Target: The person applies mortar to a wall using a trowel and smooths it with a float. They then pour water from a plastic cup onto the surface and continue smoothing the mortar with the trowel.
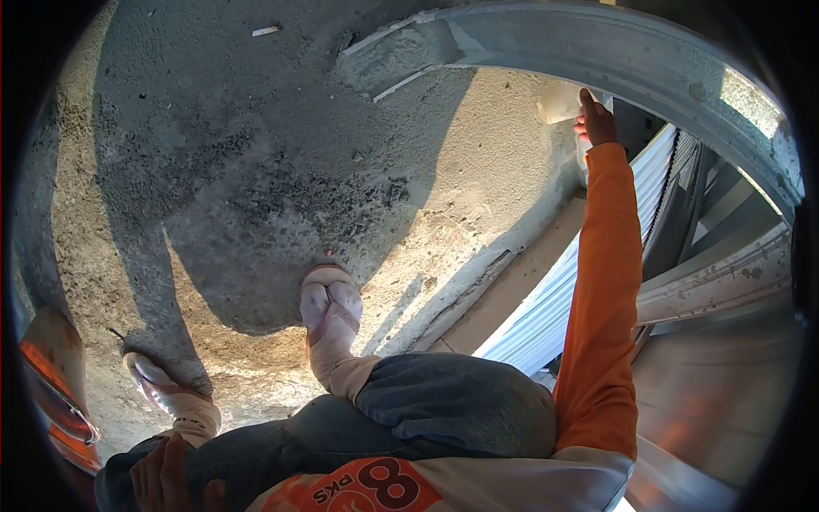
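Observation:
My right hand [595,121] is stretched far out at the end of an orange sleeve [604,290], up by the wall's edge. Its fingers rest against a pale, whitish object [559,102]; the hand's back faces me, so whether it grips the object is hidden. My left hand [162,474] lies low at the bottom left, fingers spread on my blue jeans [452,405], holding nothing.
My two feet in pale sandals [331,311] [162,388] stand on a rough concrete floor [256,154] in sun and shadow. A white corrugated sheet [546,311] runs beside my right arm. A grey concrete beam [597,43] curves overhead. An orange-edged object [51,384] sits at far left.

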`<action>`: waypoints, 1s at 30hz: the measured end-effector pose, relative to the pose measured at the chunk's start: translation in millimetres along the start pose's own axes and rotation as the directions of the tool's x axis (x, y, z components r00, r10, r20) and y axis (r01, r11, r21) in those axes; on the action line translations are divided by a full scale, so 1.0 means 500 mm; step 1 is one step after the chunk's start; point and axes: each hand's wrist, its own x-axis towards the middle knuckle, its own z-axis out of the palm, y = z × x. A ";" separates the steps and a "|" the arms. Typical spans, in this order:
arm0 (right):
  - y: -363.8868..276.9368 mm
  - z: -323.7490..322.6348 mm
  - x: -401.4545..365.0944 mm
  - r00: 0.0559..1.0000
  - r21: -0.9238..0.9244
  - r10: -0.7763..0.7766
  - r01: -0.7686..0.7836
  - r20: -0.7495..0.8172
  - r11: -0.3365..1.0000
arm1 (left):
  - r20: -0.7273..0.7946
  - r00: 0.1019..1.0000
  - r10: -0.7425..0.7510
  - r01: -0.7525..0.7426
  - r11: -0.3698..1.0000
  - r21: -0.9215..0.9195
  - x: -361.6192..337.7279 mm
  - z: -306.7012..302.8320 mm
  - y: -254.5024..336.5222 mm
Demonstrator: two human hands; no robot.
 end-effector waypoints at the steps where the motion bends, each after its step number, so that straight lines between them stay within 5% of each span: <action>1: 0.024 -0.013 0.029 0.993 -0.003 0.114 -0.114 -0.021 0.993 | -0.005 1.000 -0.019 0.019 1.000 -0.015 0.007 0.000 0.002; 6: 0.221 -0.034 0.100 0.902 -0.216 0.384 -0.423 -0.199 0.880 | 0.038 0.998 -0.053 0.054 0.998 -0.022 0.027 0.005 0.005; 8: 0.289 -0.036 0.060 0.917 -0.349 0.193 -0.318 -0.348 0.881 | 0.043 0.998 -0.036 0.037 0.999 -0.021 0.031 0.008 0.002; 12: 0.244 0.003 -0.107 0.875 -0.275 0.127 -0.281 -0.468 0.920 | 0.033 0.999 0.024 -0.023 1.000 -0.019 0.041 0.009 0.003; 15: 0.231 0.007 -0.155 0.906 -0.210 0.036 -0.136 -0.422 0.968 | 0.039 0.998 0.044 -0.043 0.999 -0.028 0.047 0.006 0.007; 17: 0.165 0.004 -0.188 0.993 -0.022 -0.078 0.076 -0.093 0.997 | 0.034 0.997 0.068 -0.066 0.997 -0.045 0.050 0.008 0.011; 18: 0.120 0.018 -0.208 0.985 0.084 -0.157 0.162 -0.065 0.983 | 0.039 0.997 0.062 -0.061 0.998 -0.029 0.050 0.009 0.015; 23: 0.013 0.041 -0.144 0.951 0.263 -0.291 0.256 0.105 0.930 | 0.052 0.998 0.033 -0.031 0.999 -0.028 0.064 0.007 0.035; 25: 0.001 0.046 -0.096 0.965 0.068 -0.247 0.242 0.087 0.968 | 0.025 0.999 0.036 -0.037 0.999 0.018 0.064 0.013 0.027; 27: 0.045 0.029 -0.044 0.997 0.020 -0.071 0.071 0.012 0.997 | 0.016 0.999 0.044 -0.045 0.999 0.015 0.062 0.017 0.017; 30: 0.199 -0.049 0.012 0.925 -0.217 0.338 -0.371 -0.175 0.903 | 0.015 1.000 0.014 -0.014 1.000 0.019 0.055 0.020 0.011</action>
